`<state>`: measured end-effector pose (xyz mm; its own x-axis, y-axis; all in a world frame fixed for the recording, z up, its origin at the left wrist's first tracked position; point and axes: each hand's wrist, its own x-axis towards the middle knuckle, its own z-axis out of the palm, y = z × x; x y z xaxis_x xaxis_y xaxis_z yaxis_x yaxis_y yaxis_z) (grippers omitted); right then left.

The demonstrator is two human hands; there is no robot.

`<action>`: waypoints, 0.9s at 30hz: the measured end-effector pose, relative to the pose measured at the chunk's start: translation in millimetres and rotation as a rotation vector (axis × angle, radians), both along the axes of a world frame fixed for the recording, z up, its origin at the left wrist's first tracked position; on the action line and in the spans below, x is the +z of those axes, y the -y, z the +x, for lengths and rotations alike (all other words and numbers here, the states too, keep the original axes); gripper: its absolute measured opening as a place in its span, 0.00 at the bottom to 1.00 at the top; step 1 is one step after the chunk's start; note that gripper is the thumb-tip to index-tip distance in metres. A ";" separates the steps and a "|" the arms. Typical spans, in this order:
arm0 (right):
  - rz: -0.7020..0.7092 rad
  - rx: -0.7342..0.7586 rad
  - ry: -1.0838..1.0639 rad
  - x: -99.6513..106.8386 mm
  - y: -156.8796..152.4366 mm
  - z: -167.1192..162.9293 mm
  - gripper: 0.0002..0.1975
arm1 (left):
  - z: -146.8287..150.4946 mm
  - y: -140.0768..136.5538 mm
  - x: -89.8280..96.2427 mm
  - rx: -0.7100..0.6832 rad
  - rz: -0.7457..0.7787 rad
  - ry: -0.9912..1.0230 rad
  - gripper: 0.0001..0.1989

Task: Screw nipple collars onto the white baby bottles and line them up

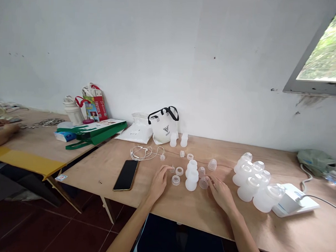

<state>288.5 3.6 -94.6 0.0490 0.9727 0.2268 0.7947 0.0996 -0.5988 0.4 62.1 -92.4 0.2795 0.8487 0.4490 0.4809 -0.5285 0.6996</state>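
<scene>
Capped frosted-plastic bottles [265,200] are standing right, seemingly done, while uncapped frosted-plastic bottles [191,180] are remaining between left hand [157,182] and right hand [221,192], grip closure at clear plastic parts [203,183] being unclear.

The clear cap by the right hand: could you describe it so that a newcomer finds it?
On the wooden table, find the frosted bottles between left hand and right hand. Right of them sit three clear caps; your cap is nearest the front edge, at the right fingertips.
</scene>
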 end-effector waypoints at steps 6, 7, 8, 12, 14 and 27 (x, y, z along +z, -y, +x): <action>0.037 -0.001 0.004 -4.8 -3.4 2.7 0.22 | -5.4 -10.1 -25.9 -0.029 0.042 -0.167 0.47; 0.044 0.000 0.003 -5.1 -3.4 2.8 0.22 | -5.1 -10.3 -27.8 -0.046 0.043 -0.179 0.48; 0.050 0.000 0.003 -5.3 -3.4 2.8 0.22 | -4.5 -10.3 -28.9 -0.063 0.040 -0.189 0.49; 0.067 -0.008 0.005 -5.8 -3.5 2.4 0.21 | -1.3 -8.1 -26.1 -0.090 0.000 -0.237 0.50; 0.073 -0.010 0.002 -6.0 -3.6 2.5 0.21 | 0.4 -6.1 -22.0 -0.077 -0.021 -0.290 0.52; 0.055 0.007 -0.017 -7.4 -3.7 3.8 0.22 | 1.9 -3.2 -19.3 -0.041 -0.008 -0.428 0.44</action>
<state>292.3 7.3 -102.0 0.0467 0.9591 0.2791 0.7836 0.1381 -0.6057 2.3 65.3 -111.7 0.4724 0.8363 0.2783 0.7078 -0.5481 0.4456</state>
